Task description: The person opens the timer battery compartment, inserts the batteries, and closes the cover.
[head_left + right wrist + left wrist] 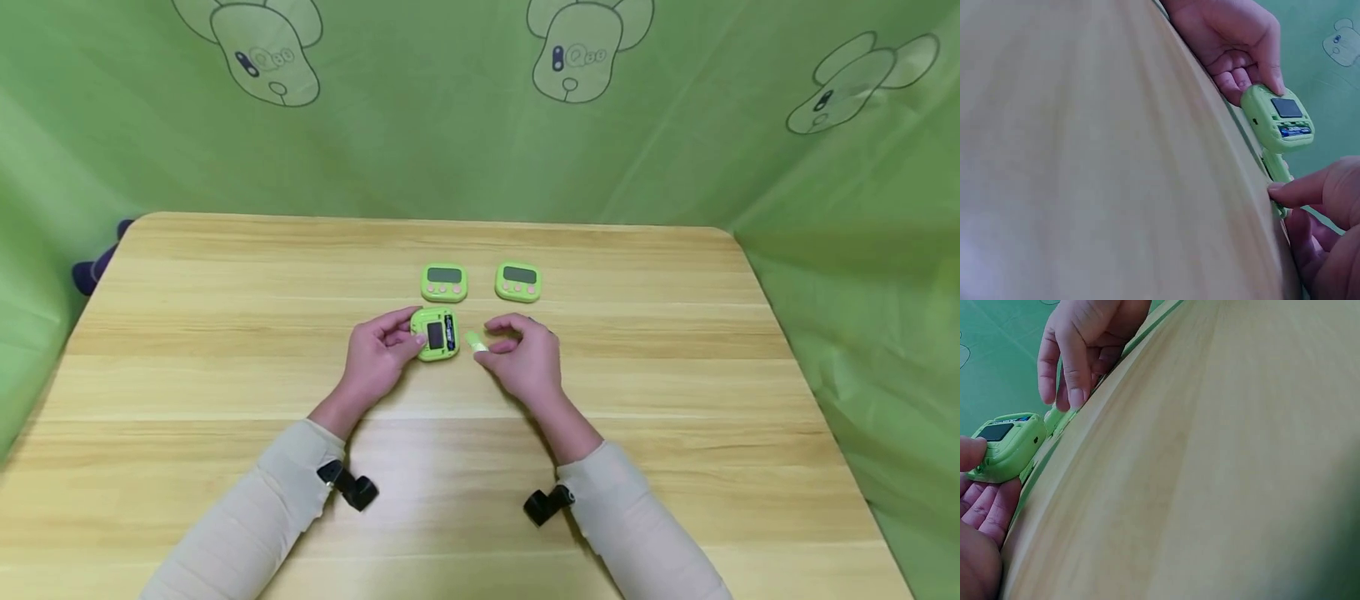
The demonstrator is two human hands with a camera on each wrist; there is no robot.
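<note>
My left hand point(377, 354) holds a light-green digital timer point(437, 334), its back turned up and the thumb on its edge. In the timer's uncovered slot lies a dark battery point(450, 331), which shows blue in the right wrist view. Beside the slot is a dark rectangular pad. Just right of the timer, apart from it, my right hand point(529, 357) pinches a small green battery cover point(476, 341) between thumb and fingers. The fingers partly hide that cover. From the left wrist view, the timer point(1013, 447) rests over the curled left fingers.
Two more green timers, a left one point(444, 283) and a right one point(518, 282), lie screen up just beyond my hands. Both are on the wooden table point(225, 333). A green printed curtain point(420, 150) hangs behind the table and at its sides.
</note>
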